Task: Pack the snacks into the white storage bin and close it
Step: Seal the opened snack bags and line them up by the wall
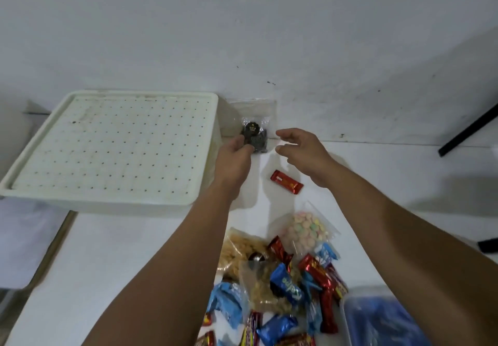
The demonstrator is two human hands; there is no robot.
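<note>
The white storage bin (213, 141) stands at the left of the white table, its dotted lid (113, 143) on top. My left hand (234, 154) grips a clear bag of dark snacks (256, 133) beside the bin's right wall, near the back wall. My right hand (299, 149) hovers just right of the bag, fingers loosely curled, holding nothing. A single red bar (286, 182) lies on the table below my right hand. A pile of snacks (285, 278) lies near the front: blue and red wrapped bars, clear bags of pale chips and pastel candies.
A clear container with blue contents (377, 316) sits at the front right corner. A black slanted bar (469, 130) leans at the far right. The table's left edge (48, 251) drops off beside the bin. The white wall (242, 36) closes the back.
</note>
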